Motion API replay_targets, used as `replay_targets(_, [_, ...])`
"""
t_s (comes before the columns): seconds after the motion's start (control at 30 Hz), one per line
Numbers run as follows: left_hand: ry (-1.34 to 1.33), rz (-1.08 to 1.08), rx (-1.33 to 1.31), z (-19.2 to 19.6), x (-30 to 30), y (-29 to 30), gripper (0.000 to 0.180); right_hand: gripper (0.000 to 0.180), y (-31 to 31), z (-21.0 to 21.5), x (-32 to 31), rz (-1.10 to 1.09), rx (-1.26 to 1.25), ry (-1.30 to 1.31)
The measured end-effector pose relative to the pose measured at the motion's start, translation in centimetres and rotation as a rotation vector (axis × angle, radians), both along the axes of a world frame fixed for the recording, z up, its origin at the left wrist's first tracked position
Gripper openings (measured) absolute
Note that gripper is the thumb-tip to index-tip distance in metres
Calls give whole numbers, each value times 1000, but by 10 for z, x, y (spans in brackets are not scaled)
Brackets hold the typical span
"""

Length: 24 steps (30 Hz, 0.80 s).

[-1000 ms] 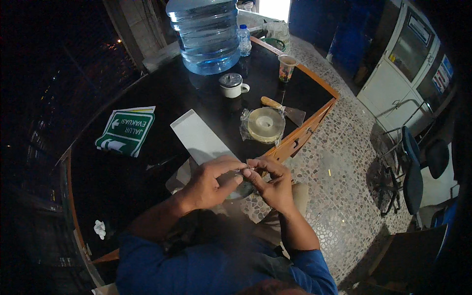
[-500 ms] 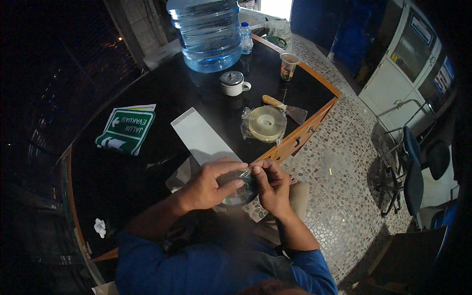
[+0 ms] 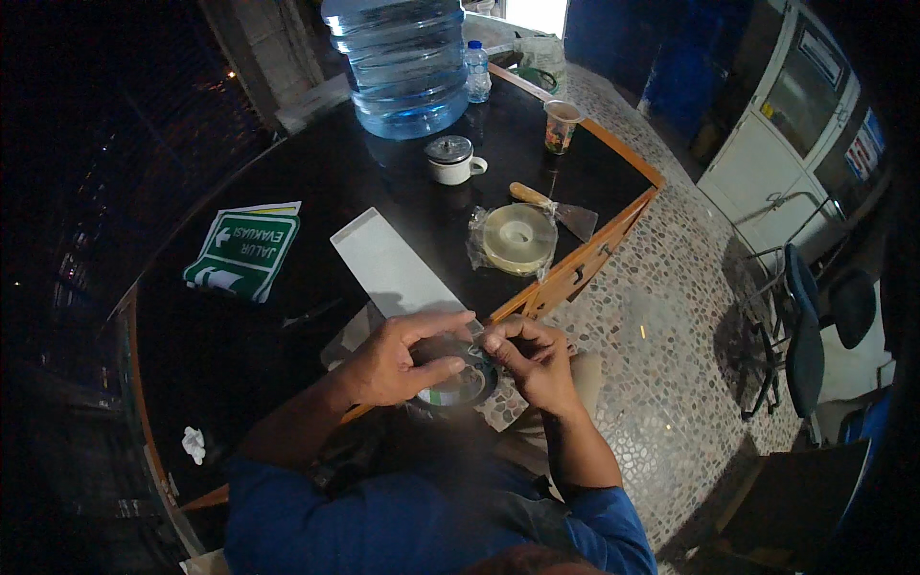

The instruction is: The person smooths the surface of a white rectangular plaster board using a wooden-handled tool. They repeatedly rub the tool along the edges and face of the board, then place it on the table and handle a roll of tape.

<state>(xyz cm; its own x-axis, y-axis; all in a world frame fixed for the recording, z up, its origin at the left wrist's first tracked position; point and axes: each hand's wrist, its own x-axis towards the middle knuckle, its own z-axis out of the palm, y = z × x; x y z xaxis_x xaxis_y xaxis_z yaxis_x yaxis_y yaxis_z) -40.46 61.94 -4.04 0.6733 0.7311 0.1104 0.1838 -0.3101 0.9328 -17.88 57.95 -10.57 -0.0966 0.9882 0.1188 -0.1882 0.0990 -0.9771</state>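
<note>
My left hand [image 3: 391, 356] holds a dark-rimmed roll of tape [image 3: 490, 387] near the table's front edge, its thumb and forefinger spread along the roll. On the roll's far right side, my right hand [image 3: 539, 362] has its thumb and forefinger pinched together at a clear, shiny strip or film. Just beyond the hands lies a long white box-like panel [image 3: 395, 261]. Farther right, a pale tape roll [image 3: 539, 241] rests in crinkled clear wrap, beside a scraper [image 3: 576, 221] with a wooden handle. The fingers partly cover the held roll.
On the dark table [image 3: 335, 177] stand a large water jug [image 3: 407, 77], a small bottle [image 3: 477, 75], a lidded white mug [image 3: 452, 168] and a plastic cup [image 3: 560, 130]. A folded green sign [image 3: 244, 249] and crumpled white paper [image 3: 194, 445] lie left. Chairs [image 3: 807, 326] stand right.
My right fingertips have shifted slightly left and down along the roll's edge. The held roll has tilted a little, showing more of its inside. The table items stay put.
</note>
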Motion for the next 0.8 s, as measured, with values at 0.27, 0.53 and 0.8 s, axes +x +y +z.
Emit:
replay_targets(0.27, [70, 3, -67, -2, -6, 3, 55, 11, -8, -3, -8, -43, -102, 183])
replay_targets(0.53, [7, -30, -9, -8, 0, 5, 46, 6, -7, -8, -9, -69, -94, 164])
replay_targets(0.8, [7, 27, 89, -13, 11, 10, 23, 9, -8, 3, -9, -78, -44, 147])
